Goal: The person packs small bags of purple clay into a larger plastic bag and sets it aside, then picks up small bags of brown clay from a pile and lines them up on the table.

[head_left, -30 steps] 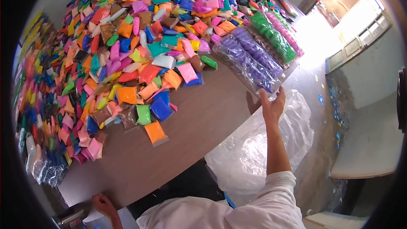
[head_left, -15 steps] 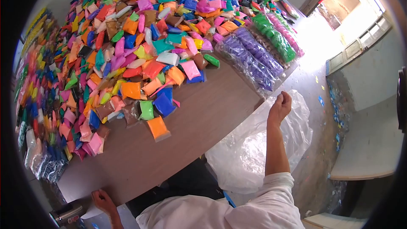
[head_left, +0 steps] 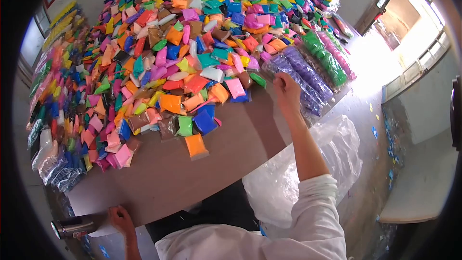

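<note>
The right hand is by the left side of the purple packs, fingers curled into a loose fist; from this angle I cannot tell whether it touches them or holds anything. The left hand is also curled, at the table's near edge, with nothing visible in it.

The step in hand looks like a reach with 1 arm while the other rests; gripping anything here would call for the right fingers to open first.

The table bears a pile of packets, beyond the left hand and left of the right. A clear bag sits beside the table, near the right forearm. The purple packs lie just right of the right hand, a green pack farther right. A flask is just left of the left hand. An orange packet lies between the 2 hands, a green packet just left of the right hand.
</note>
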Available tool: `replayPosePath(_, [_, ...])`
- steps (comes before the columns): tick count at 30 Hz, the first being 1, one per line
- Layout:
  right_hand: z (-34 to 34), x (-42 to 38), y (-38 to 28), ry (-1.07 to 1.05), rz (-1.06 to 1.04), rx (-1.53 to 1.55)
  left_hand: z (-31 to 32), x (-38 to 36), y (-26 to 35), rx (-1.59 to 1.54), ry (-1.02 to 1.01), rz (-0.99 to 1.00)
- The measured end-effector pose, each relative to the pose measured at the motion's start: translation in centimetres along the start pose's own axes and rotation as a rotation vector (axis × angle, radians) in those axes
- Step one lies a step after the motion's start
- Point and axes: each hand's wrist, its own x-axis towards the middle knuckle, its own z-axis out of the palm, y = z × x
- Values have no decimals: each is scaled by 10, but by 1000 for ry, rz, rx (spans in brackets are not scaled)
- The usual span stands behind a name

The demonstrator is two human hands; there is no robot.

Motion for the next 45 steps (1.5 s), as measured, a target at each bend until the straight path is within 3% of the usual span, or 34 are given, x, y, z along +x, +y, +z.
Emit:
replayPosePath(4, [42,44,-2,32,1,50,2,0,-2,19,14,36])
replayPosePath(7, [77,72,-3,-61,56,224,-3,0,1,14,10,56])
replayPosePath(10, [124,92,-15,40,100,366,-5,1,11,-16,30,44])
replayPosePath(11, [134,104,-18,-44,183,405,-3,0,9,-25,47,50])
replayPosePath(15, [188,133,-45,23,276,104,-1,0,10,-43,69,41])
replayPosePath(18, [197,139,-57,-127,184,-83,-5,2,13,-51,53,59])
replayPosePath(23, [197,107,-99,62,-83,-32,-5,1,16,-62,74,57])
replayPosePath(26, [192,76,-147,-46,-176,17,-8,0,17,-61,36,44])
replayPosePath(31, [213,31,-184,-5,-474,-263,-6,3,18,-91,46,83])
replayPosePath(34, [194,18,-194,-220,-557,138,-4,0,8,-94,44,66])
replayPosePath(35, [191,8,-194,-217,-450,294,-4,-1,7,-103,41,54])
replayPosePath(38, [182,-8,-150,-39,-333,387,-6,-3,8,-94,26,32])
replayPosePath(42, [129,-5,-71,189,-123,72,-10,-1,14,-131,8,-14])
replayPosePath(45, [97,-2,-43,2,31,-183,-12,1,14,-95,27,63])
